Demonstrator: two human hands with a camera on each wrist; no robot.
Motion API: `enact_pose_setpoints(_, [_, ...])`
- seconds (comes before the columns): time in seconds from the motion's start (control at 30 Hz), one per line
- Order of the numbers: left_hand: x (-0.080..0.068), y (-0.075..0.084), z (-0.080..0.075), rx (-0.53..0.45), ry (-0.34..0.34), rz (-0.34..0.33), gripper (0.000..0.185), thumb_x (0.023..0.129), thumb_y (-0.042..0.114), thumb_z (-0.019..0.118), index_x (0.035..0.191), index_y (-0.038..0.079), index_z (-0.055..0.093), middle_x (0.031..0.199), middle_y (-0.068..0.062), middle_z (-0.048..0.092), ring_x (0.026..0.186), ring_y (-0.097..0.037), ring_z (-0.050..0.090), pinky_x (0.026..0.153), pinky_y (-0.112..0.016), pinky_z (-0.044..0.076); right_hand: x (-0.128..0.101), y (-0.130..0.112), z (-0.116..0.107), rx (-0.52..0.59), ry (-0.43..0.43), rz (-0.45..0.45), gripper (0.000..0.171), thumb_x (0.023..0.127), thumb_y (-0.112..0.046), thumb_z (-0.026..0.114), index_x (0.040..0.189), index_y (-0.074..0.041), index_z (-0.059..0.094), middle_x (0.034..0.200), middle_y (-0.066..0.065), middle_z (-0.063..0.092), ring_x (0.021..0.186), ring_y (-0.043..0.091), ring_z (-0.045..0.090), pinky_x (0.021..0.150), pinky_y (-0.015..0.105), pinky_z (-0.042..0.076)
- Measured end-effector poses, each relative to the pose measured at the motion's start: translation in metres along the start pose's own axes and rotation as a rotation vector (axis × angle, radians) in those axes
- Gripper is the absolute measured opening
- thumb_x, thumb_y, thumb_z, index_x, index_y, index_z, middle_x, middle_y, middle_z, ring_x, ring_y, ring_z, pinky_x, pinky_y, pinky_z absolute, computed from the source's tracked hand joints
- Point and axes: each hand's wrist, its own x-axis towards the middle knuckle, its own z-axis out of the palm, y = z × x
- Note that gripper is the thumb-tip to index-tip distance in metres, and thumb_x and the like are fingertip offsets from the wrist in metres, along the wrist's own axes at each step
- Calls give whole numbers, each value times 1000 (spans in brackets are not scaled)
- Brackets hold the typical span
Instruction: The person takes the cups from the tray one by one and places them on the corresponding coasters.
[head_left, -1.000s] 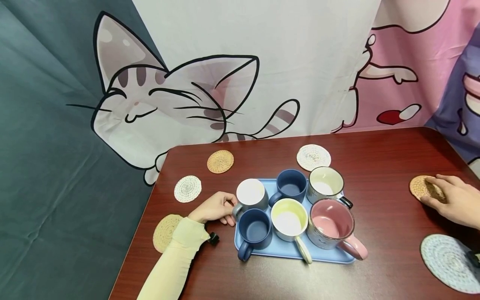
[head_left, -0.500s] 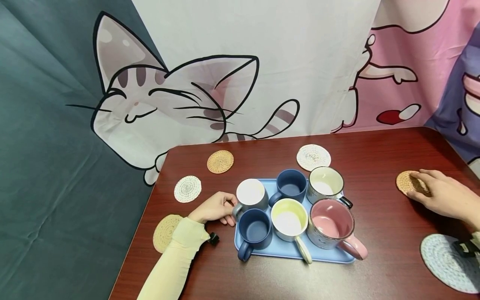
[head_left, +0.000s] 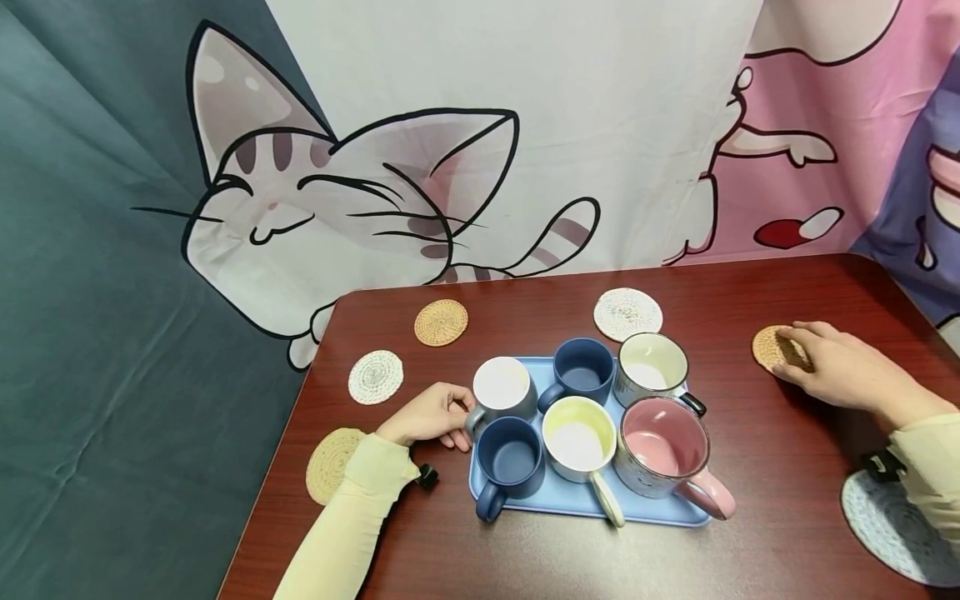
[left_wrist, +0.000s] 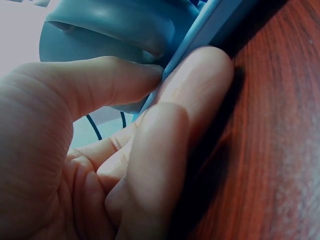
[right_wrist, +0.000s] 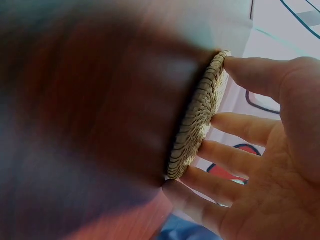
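In the head view, my left hand point(head_left: 435, 418) pinches the left rim of a blue tray point(head_left: 592, 510). The left wrist view shows the thumb point(left_wrist: 115, 82) on the inner side of the tray's edge, the fingers outside, low over the wood. A grey-handled mug point(head_left: 504, 392) with a white inside stands right beside this hand. At the right, my right hand point(head_left: 847, 371) rests spread fingertips on a tan woven coaster point(head_left: 767, 348). In the right wrist view, thumb and little finger reach opposite edges of the coaster, the straight middle fingers touching its top.
More mugs crowd the tray: two navy ones, a yellow one point(head_left: 579, 437), a cream one point(head_left: 651, 367) and a pink one point(head_left: 664, 450). Handles overhang the front edge. Round coasters lie around it, including a white one point(head_left: 628, 314) and a pale blue one point(head_left: 885, 525) under the right forearm.
My right hand has slid left and slightly away across the table, and the tan coaster has travelled with it. My left hand, the tray and the mugs have stayed put.
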Motion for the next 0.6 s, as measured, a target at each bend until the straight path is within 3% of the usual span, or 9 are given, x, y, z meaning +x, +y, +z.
enact_pose_setpoints(0.6, [-1, 1, 0, 9, 1, 2, 8, 98, 5, 55, 99, 4, 63, 69, -11, 76, 59, -15, 74, 52, -25, 56, 47, -28, 6, 34, -75, -47, 63, 90, -26, 76, 137, 11, 54, 136, 45, 50, 119, 67, 53, 101, 74, 42])
